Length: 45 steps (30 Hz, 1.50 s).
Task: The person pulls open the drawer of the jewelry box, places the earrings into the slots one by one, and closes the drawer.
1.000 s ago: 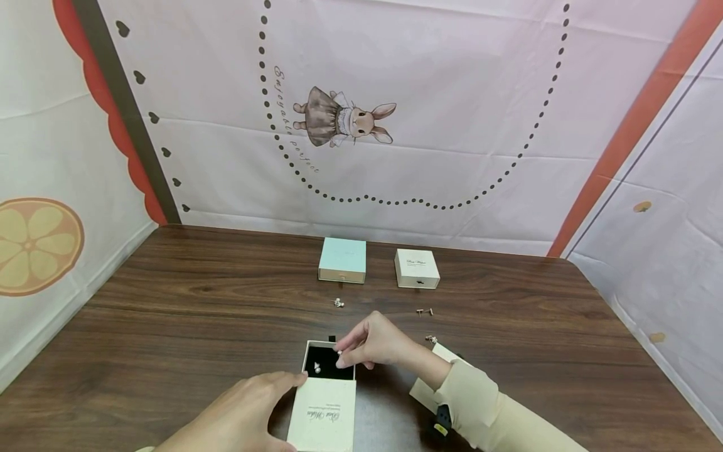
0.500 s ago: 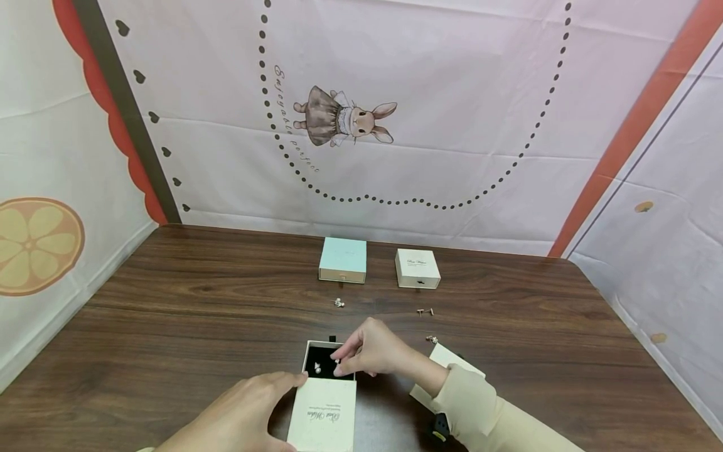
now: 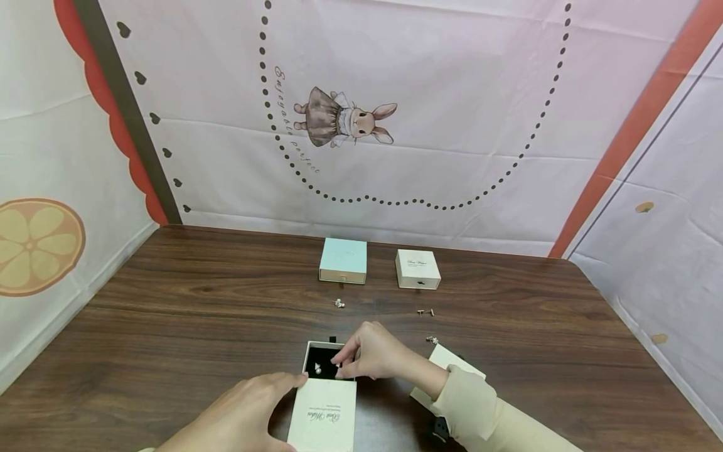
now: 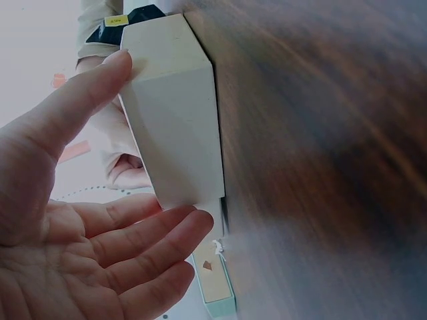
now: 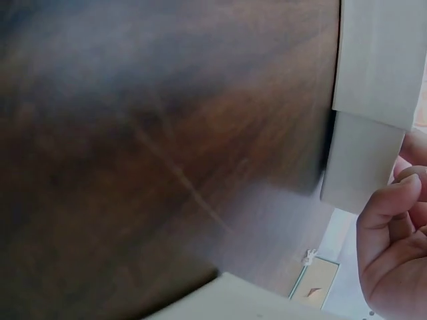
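A cream slide-out jewelry box (image 3: 324, 414) lies near the front of the table, its drawer (image 3: 307, 359) pulled part way out. Black padding (image 3: 326, 355) lines the drawer, and a pearl earring (image 3: 317, 368) sits in its left half. My left hand (image 3: 245, 405) holds the box sleeve, thumb at the near end and forefinger by the sleeve's far edge. Over the right half of the padding, my right hand (image 3: 375, 353) pinches a small earring (image 3: 338, 365), mostly hidden by the fingertips. In the right wrist view the curled fingers (image 5: 393, 200) are beside the drawer wall.
At the back stand a light blue box (image 3: 343, 256) and a white box (image 3: 418, 269). Loose earrings lie before them: one group (image 3: 339, 303), two studs (image 3: 425, 312), and another group (image 3: 432, 340). Another cream box (image 3: 446, 358) lies partly under my right forearm.
My right hand has lowered slightly toward the drawer padding with the earring between its fingertips. The left hand and the box have stayed put.
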{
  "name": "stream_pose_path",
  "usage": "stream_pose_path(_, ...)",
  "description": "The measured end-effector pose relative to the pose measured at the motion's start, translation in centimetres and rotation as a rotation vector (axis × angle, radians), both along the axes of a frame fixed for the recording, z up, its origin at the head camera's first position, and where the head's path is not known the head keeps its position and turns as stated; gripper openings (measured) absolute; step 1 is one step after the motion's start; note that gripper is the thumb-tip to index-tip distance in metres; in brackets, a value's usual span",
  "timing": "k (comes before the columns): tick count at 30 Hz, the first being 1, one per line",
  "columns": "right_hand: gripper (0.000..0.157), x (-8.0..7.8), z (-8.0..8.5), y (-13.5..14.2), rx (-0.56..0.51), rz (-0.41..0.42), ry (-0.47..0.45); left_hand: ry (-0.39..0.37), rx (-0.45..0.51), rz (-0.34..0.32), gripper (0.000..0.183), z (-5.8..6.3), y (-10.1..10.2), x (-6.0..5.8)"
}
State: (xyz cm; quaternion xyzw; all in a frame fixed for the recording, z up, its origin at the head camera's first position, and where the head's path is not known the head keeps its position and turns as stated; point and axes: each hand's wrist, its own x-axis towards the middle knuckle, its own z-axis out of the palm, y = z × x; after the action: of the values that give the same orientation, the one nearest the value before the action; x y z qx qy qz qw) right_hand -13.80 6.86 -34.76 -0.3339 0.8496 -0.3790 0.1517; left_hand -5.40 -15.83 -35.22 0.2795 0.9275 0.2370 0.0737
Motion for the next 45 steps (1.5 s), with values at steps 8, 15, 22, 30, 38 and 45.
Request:
stream_pose_path(8, 0.012, -0.08, 0.00, 0.04, 0.021, 0.032, 0.053, -0.015, 0.001, 0.002, 0.082, -0.04, -0.03, -0.03)
stream_pose_path(15, 0.012, -0.06, 0.02, 0.03, -0.012, 0.031, 0.003, -0.022, 0.001, -0.002, 0.083, -0.03, 0.00, -0.11)
stream_pose_path(22, 0.012, -0.06, 0.03, -0.04, -0.005, 0.019, 0.010, -0.036, 0.000, 0.003, 0.084, 0.04, 0.00, -0.10)
stream_pose_path(30, 0.010, -0.31, -0.12, 0.02, 0.028, 0.025, 0.145, -0.054, 0.006, 0.007, 0.084, 0.12, 0.03, -0.17)
stream_pose_path(38, 0.007, -0.45, 0.05, -0.03, 0.061, 0.060, 0.239, -0.057, -0.005, 0.015, 0.084, 0.27, 0.16, -0.22)
stream_pose_path(45, 0.006, -0.36, 0.26, -0.14, 0.087, 0.062, 0.228, -0.045, -0.013, 0.017, 0.084, 0.14, 0.06, -0.11)
